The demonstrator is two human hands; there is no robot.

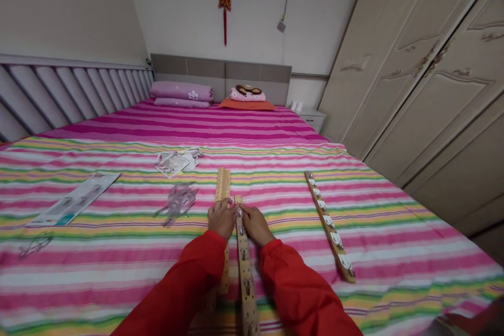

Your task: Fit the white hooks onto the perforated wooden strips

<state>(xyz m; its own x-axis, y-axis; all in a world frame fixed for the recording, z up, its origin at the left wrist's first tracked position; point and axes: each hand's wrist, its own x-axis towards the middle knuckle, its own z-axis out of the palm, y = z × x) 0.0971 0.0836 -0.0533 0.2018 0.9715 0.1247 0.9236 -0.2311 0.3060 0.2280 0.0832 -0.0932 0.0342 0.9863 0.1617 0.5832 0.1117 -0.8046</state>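
Observation:
A narrow wooden strip (244,265) with holes and a row of small metal hooks lies lengthwise in front of me. Near its far end, my left hand (222,219) and my right hand (255,224) meet from either side. Their fingers are closed at a metal hook (240,213) on the strip, and the fingertips partly cover it. Just left, bare wooden strips with holes (222,181) lie side by side, partly under my left hand and sleeve. Over to the right is another wooden strip (325,215) whose hooks have white pieces on them.
Clear plastic packets (179,161) and a crumpled clear bag (181,202) lie left of the strips. Farther left are a long flat package (79,199) and a small clear wrapper (36,243). Everything rests on a striped bedspread (118,268); wardrobes (433,79) stand at the right.

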